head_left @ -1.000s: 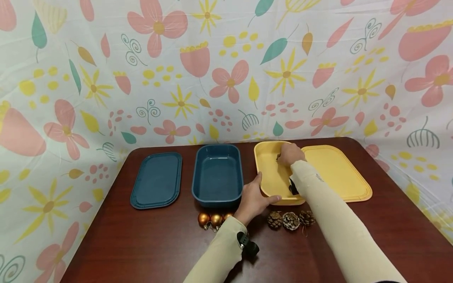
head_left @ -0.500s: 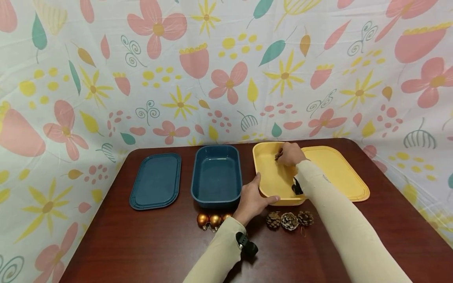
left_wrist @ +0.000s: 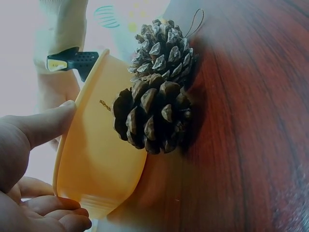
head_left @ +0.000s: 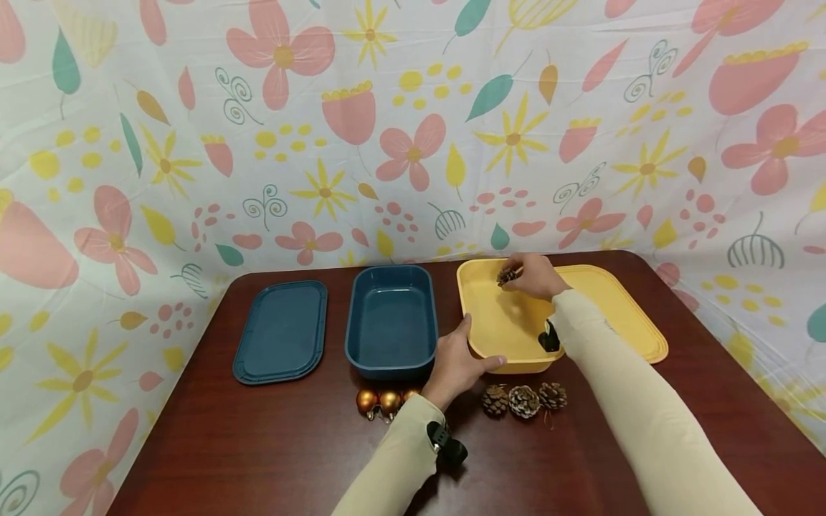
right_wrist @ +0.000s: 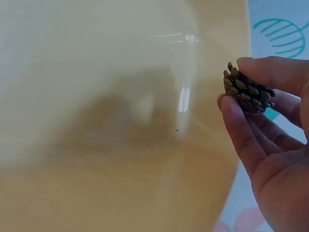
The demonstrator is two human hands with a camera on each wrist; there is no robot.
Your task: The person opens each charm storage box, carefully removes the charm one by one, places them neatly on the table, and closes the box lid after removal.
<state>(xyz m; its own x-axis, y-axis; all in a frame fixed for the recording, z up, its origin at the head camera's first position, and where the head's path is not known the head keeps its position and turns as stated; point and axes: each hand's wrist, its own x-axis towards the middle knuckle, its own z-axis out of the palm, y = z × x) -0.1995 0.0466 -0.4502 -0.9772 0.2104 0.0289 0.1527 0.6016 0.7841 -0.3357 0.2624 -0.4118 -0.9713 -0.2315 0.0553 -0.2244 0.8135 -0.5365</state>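
A small brown pine cone [right_wrist: 247, 92] is pinched between the thumb and fingers of my right hand [head_left: 537, 275]. That hand is over the far end of a yellow rectangular container [head_left: 503, 326], and its shadow falls on the container's bare floor. At the near left corner of the same container, my left hand [head_left: 459, 364] holds the rim, thumb along the front and fingers against the left side. Close beside the left hand, a dark pine cone [left_wrist: 152, 116] and a white-tipped pine cone [left_wrist: 166, 53] lie on the table by the container's front wall.
A blue container [head_left: 391, 322] stands left of the yellow one, with a blue lid [head_left: 281, 333] further left. On the right lies a yellow lid [head_left: 616, 308]. Orange ornament balls [head_left: 390, 403] sit partly behind the left forearm. A flowered curtain [head_left: 413, 129] hangs behind the table.
My right hand has risen a little from inside the yellow container with the pine cone, which now shows more fully. The left hand stays at the container's corner. The head view has shifted slightly.
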